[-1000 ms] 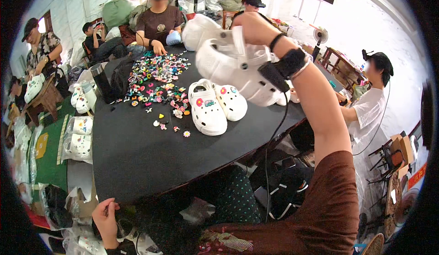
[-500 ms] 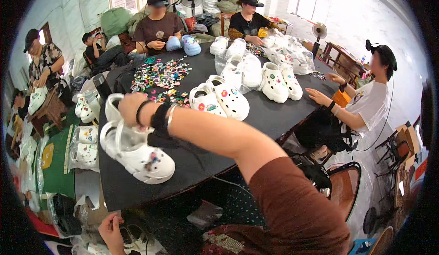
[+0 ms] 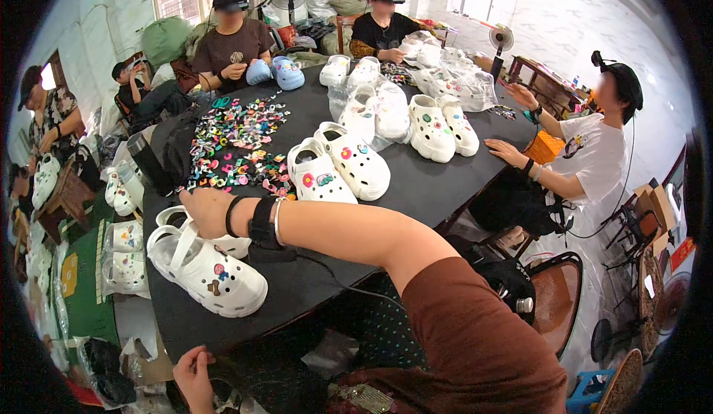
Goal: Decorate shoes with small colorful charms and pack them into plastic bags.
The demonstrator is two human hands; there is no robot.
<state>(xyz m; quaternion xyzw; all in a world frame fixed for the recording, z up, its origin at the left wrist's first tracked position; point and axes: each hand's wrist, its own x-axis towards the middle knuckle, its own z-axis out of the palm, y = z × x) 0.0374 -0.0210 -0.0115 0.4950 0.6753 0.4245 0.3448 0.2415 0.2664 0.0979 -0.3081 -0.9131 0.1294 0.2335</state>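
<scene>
My right hand (image 3: pixel 209 212) reaches across the table to a pair of white clogs at its left corner. Its fingers curl down at the strap of the rear clog (image 3: pixel 236 245) and are partly hidden. The front clog (image 3: pixel 230 284) rests on the black tabletop, toe towards me, with small colourful charms on its upper. Below the table edge hangs my left hand (image 3: pixel 194 380), fingers loosely bent and nothing seen in it. Beyond my right forearm stand two more white clogs (image 3: pixel 355 163) with charms. A spread of loose coloured charms (image 3: pixel 238 143) lies behind my right hand.
A dark bottle (image 3: pixel 148 163) stands at the table's left edge. Further back are more white clogs (image 3: pixel 438 128), some in clear plastic, and blue clogs (image 3: pixel 288 74) before a seated person. Another person's hands (image 3: pixel 505 152) rest near the right edge. A chair (image 3: pixel 558 295) stands at right.
My right hand has come down with the rear white clog, which now sits lower beside the front one. My left hand's fingers have loosened a little. The whole view has shifted slightly.
</scene>
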